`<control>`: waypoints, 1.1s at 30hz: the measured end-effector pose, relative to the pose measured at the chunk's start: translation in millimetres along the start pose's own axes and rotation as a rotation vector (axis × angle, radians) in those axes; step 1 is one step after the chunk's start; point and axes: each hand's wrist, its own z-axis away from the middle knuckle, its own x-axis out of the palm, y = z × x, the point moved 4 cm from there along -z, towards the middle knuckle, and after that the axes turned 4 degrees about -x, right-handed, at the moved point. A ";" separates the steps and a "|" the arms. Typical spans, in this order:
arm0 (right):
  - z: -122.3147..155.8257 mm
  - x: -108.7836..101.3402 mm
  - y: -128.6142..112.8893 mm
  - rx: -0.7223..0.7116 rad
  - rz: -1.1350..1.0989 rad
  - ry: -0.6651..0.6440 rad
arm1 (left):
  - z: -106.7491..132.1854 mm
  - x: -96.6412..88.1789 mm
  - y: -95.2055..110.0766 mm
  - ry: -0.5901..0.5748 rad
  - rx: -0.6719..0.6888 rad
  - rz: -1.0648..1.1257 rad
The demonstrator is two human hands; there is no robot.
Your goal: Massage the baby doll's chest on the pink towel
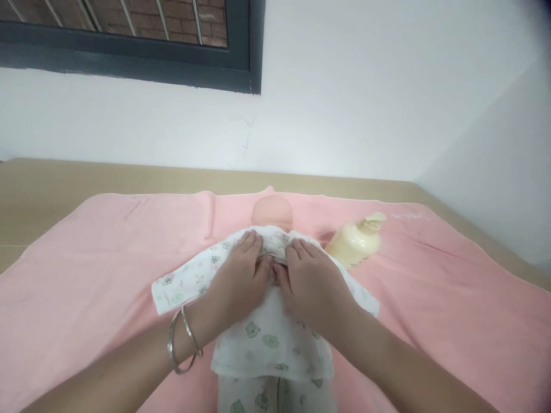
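Note:
A baby doll (pixel 272 211) lies on the pink blanket with only the smooth top of its head showing past the collar. It wears a white printed baby shirt (pixel 273 338), sleeves spread to both sides, and matching trousers (pixel 241 396). At the upper chest my left hand (pixel 241 272) is closed on the shirt's fabric, thumb against the cloth by the neckline. Close beside it, my right hand (pixel 316 278) pinches the shirt too, its thumb almost meeting the left one. The fabric bunches between the hands. My fingers hide the doll's face and neck.
A cream pump bottle (pixel 355 244) lies tilted on the pink blanket (pixel 107 252), right of the doll's shoulder. The blanket covers most of a wooden table (pixel 47 178). Behind it rises a white wall (pixel 336 103) with a dark-framed window (pixel 241 57).

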 end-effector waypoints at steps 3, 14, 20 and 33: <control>4.6 -5.4 -6.9 -0.008 0.034 0.010 | -5.7 5.4 -5.0 0.052 -0.006 0.009; -2.8 4.1 1.4 -0.038 0.012 0.070 | -7.0 8.3 -7.7 0.138 0.047 0.017; -16.0 15.2 17.2 -0.012 -0.112 0.002 | 7.0 3.2 6.4 0.208 0.169 -0.119; 1.6 0.4 -4.4 -0.014 0.067 -0.019 | -4.8 -1.3 2.1 -0.016 -0.006 0.079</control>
